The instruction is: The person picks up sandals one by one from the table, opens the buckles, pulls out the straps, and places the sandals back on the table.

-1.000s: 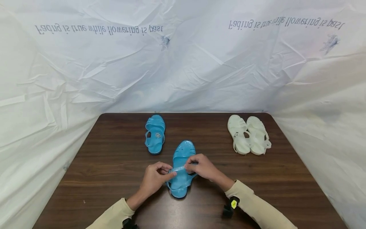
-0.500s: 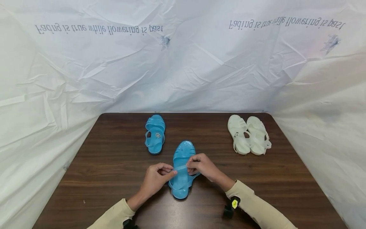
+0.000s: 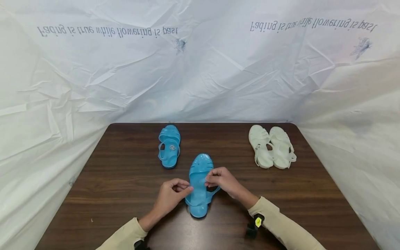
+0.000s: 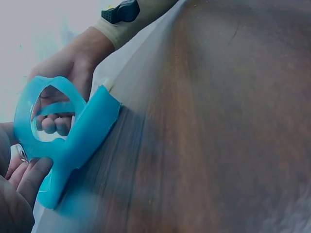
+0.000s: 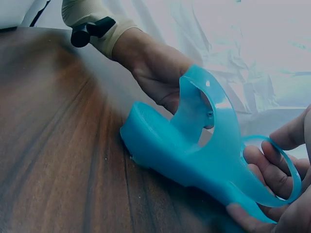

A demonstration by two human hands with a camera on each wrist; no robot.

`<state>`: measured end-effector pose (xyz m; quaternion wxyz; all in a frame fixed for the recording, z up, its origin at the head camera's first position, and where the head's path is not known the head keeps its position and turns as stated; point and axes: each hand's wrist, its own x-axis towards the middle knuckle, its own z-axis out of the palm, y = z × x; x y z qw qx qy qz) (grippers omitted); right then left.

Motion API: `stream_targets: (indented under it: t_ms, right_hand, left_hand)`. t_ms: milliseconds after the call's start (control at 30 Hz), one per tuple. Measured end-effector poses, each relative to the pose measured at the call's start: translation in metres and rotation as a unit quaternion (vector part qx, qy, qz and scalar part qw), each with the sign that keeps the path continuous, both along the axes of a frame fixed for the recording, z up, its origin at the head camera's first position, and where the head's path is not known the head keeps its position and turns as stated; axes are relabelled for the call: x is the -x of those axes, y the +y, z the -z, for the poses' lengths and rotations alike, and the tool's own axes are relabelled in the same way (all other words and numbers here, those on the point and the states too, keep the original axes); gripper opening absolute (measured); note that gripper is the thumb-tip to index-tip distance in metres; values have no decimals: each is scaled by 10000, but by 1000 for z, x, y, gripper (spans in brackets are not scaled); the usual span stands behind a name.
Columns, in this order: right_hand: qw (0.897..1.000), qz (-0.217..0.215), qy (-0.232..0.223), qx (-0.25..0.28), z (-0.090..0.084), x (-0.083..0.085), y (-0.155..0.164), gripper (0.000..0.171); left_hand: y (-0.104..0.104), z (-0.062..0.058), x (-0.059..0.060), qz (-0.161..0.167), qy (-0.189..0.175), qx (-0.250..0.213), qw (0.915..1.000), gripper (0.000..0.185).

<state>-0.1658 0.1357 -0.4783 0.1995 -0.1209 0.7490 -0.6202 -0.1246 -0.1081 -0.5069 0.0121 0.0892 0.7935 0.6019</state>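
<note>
Blue sandal (image 3: 198, 205) has turned slightly, left fingers (image 3: 185, 191) and right fingers (image 3: 214, 178) pinching its straps (image 5: 262, 195).

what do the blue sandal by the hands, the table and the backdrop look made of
Nearer blue sandal: probably moulded plastic or rubber, glossy; bright highlights, smooth surface.
Table: wood or wood-look laminate, satin; brown grain, soft reflection.
Backdrop: likely thin plastic sheet, slight sheen; sharp creases.

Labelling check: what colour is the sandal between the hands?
Blue sandal, clearest in the head view.
</note>
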Motion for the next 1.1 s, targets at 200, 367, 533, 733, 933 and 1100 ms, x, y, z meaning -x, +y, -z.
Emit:
stream_targets:
  t_ms: [200, 367, 533, 733, 933, 1100]
  right_hand:
    - [9991, 45, 340, -237, -9, 2, -4, 23]
    - [9982, -108, 529, -269, -18, 3, -11, 24]
    - [9960, -351, 761, -299, -19, 5, -23, 28]
    - [9903, -600, 1152, -484, -16, 4, -28, 25]
    - [9794, -575, 1560, -1145, -16, 0, -21, 24]
    - [9704, -529, 1848, -1464, -13, -4, -14, 22]
  left_hand:
    - [0, -2, 2, 267, -217, -112, 9993, 25]
    - [-1, -8, 6, 181, 401, 431, 9981, 36]
    - [-3, -15, 8, 314, 1108, 908, 9892, 39]
    - [-8, -20, 5, 205, 1069, 829, 9906, 25]
    - [-17, -21, 0, 337, 601, 741, 9949, 18]
    - [-20, -12, -1, 713, 87, 836, 9939, 22]
